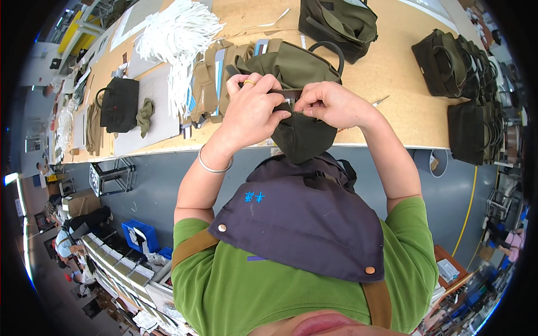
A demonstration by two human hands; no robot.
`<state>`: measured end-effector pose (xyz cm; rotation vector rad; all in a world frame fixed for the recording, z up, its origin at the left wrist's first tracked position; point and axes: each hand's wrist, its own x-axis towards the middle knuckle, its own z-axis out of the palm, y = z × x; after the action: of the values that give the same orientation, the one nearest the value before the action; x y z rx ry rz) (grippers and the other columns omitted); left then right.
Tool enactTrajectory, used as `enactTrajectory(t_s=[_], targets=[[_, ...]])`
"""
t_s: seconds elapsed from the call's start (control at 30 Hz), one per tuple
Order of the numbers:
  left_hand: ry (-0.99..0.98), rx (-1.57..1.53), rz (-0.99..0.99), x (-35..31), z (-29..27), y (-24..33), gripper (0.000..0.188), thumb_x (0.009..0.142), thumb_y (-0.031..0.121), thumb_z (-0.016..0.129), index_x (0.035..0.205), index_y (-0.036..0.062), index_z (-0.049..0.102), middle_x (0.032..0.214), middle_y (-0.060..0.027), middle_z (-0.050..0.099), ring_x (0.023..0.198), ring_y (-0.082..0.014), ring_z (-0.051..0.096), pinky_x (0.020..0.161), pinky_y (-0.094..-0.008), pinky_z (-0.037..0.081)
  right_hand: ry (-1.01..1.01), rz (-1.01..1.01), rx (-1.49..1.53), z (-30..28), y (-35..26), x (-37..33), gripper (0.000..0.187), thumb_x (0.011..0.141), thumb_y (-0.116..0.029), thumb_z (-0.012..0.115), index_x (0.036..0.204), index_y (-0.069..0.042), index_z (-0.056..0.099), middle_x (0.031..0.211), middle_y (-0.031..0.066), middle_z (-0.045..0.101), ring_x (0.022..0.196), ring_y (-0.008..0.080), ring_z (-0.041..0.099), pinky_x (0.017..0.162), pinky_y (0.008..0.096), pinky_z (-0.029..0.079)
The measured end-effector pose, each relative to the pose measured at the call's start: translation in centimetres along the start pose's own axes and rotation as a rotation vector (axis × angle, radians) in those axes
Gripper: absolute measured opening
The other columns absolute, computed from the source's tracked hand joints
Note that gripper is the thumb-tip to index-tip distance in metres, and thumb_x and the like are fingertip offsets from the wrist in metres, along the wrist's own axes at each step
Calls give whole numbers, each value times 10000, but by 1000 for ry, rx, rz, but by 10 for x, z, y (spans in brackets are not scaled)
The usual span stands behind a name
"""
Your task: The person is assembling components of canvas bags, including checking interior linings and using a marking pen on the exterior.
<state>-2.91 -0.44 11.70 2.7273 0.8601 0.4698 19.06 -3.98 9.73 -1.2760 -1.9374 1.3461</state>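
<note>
At the table's front edge lies an olive-green bag [297, 63] with a dark handle, its dark end panel [305, 137] hanging toward me over the edge. My left hand [253, 112] grips the rim by the zipper [288, 92], thumb and fingers pinched together. On the other side of the same opening, my right hand [329, 105] is closed, fingertips pinching the bag's edge. A small pale patch shows between the two hands. What lies inside the bag is hidden by my fingers.
Left of the bag are tan straps [207, 78] and a heap of white strips [179, 33]. A black bag [120, 105] stands farther left. Another olive bag [339, 28] sits behind, and rows of dark bags [473, 129] stand at right. A small pointed tool [381, 101] lies near my right wrist.
</note>
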Motion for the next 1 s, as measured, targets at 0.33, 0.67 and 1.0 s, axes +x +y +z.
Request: enactTrajectory(t_s=[0.33,0.67,1.0], targets=[[-3,-7,-1,2,0,1,160,714,179,781,779,60,696,926,-20,553,942,-218,526,940,-414,268,0,10,5,-2,2,-1,181,812,15,616,957,-15,722,911,119,655,864,264,633,766,355,493],[-82,-12,-68,7,-2,0,213,684,228,807,806,70,734,914,-19,599,927,-209,565,973,-412,271,-3,-9,80,-3,7,-1,130,772,-43,677,888,-13,729,816,69,638,711,143,595,655,285,480],[-57,-57,-74,13,-4,-4,230,665,243,823,766,64,719,862,-14,650,852,-206,601,993,-421,286,111,135,105,8,3,-2,142,728,-133,827,751,-47,716,652,-36,604,608,40,506,563,222,418]])
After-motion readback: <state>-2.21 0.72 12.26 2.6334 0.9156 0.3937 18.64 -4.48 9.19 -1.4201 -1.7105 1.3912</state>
